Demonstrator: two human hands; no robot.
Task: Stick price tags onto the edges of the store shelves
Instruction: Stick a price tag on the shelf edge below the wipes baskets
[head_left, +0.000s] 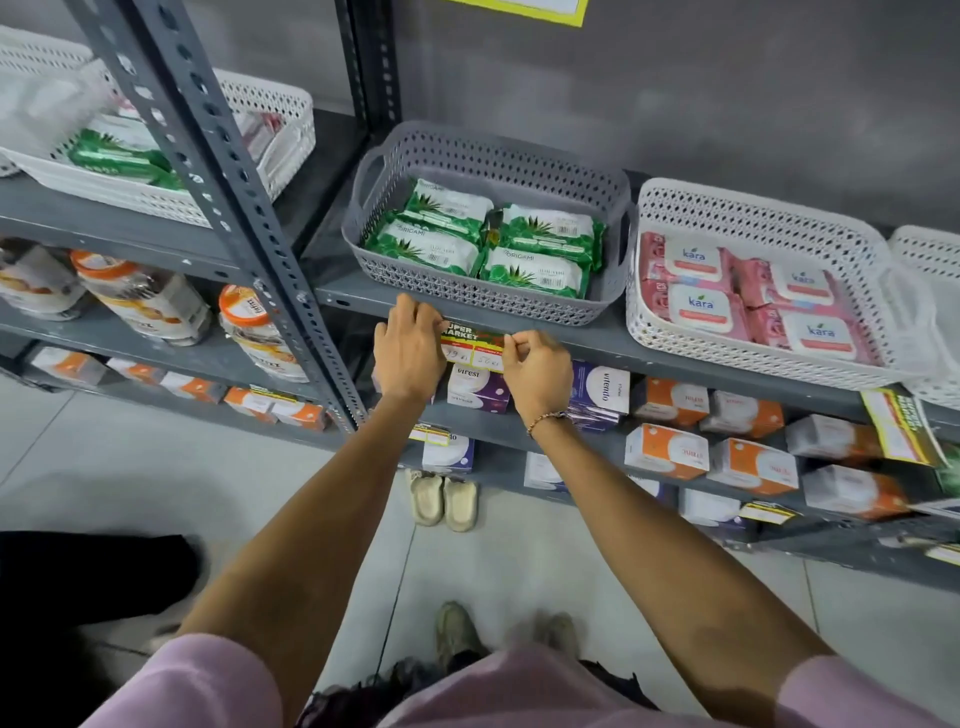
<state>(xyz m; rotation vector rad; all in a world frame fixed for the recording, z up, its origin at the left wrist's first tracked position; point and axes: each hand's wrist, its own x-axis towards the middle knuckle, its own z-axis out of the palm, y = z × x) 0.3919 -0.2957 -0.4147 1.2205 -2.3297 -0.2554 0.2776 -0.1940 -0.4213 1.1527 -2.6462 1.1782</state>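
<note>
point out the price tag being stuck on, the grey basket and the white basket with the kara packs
price tag (474, 347), head view, on its printed face between the hands
grey basket (470, 299), head view, on its front wall
white basket (691, 349), head view, on its front wall

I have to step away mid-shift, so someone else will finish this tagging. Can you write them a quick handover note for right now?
Left hand: pressing the left end of the price tag against the shelf edge.
Right hand: pinching the tag's right end.
The tag sits below the grey basket of green packs.
Done: tags already hang on lower shelf edges, one under the white basket.
Left: smooth this tag flat, let go, then tag any untagged edges.
</note>
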